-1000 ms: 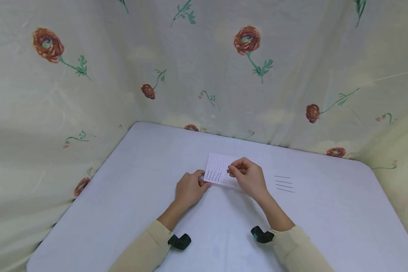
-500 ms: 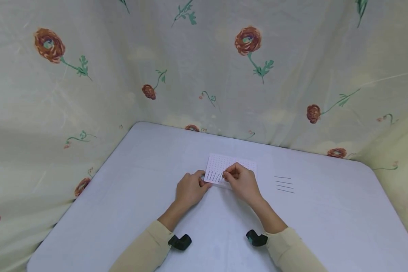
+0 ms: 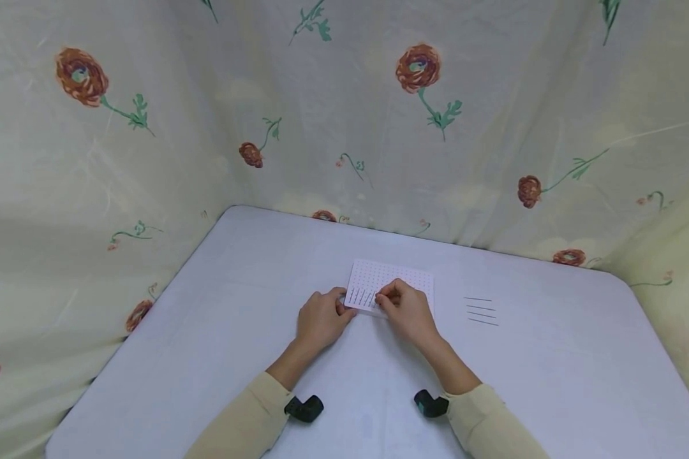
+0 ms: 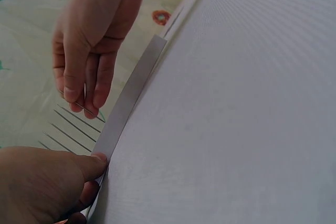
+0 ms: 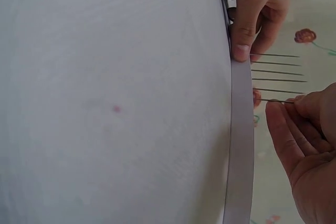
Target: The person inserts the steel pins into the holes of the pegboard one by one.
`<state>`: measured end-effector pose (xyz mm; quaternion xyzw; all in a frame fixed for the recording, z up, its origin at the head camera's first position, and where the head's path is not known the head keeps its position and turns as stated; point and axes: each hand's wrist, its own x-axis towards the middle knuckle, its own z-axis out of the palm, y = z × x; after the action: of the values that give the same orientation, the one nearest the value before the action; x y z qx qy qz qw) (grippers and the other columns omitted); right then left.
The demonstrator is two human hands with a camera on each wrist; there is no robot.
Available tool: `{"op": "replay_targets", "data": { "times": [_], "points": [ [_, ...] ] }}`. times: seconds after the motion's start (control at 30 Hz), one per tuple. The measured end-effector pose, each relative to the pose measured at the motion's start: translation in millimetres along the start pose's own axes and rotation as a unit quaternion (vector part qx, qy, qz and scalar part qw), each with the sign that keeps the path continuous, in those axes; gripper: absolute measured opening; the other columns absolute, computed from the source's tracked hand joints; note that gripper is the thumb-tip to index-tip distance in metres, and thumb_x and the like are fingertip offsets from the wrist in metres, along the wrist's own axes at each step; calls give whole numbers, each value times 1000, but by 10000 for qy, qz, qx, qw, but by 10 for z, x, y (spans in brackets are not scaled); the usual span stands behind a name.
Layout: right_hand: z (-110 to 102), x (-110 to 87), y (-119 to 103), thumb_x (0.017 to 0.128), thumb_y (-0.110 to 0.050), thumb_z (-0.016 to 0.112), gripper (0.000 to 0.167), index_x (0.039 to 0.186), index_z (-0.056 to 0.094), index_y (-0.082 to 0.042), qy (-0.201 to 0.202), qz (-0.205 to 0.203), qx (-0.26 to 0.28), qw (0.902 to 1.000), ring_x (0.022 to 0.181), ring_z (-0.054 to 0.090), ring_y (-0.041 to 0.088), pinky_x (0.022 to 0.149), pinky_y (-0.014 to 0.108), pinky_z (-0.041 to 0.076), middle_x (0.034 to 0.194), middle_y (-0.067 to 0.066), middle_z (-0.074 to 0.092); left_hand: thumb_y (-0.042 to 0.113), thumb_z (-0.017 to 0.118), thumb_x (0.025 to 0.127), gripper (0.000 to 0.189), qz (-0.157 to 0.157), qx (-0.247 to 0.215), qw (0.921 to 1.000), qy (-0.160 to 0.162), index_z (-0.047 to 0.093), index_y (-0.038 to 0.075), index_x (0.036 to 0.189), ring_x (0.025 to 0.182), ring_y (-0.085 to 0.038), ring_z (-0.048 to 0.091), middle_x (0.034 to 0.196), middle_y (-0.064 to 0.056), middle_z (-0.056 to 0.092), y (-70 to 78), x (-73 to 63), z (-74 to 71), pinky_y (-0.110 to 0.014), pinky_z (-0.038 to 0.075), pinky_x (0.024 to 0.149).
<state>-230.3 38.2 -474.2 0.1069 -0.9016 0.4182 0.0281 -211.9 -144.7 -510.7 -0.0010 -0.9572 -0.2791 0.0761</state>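
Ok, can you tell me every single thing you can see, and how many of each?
white dotted board: 1, white, on the table, between the hands
standing sticks: 5, dark, thin, in a row toward the board's left end
pinched stick: 1, dark, in the right hand's fingertips at the board
loose sticks: 4, dark, lying on the table right of the board
table: 1, white, under everything
flowered cloth: pieces unclear, cream with reddish-brown flowers, around the table
black gadgets: 2, one at each wrist
sleeves: 2, cream, on the arms
left hand: 1, gripping the board's near left corner
right hand: 1, over the board
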Motion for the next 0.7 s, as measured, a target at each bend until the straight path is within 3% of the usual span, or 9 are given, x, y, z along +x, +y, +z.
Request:
{"op": "replay_targets", "data": {
  "times": [0.7],
  "points": [
    [42, -27, -11, 95, -11, 71, 5, 95, 69, -7, -225, 150, -292, 9992, 90, 72, 19, 73, 30, 56, 96, 9, 76, 35, 81, 88, 48, 120, 78, 9999, 50, 69, 9, 127, 66, -10, 47, 66, 8, 57, -1, 1, -16, -24, 34, 57]
  ]
}}
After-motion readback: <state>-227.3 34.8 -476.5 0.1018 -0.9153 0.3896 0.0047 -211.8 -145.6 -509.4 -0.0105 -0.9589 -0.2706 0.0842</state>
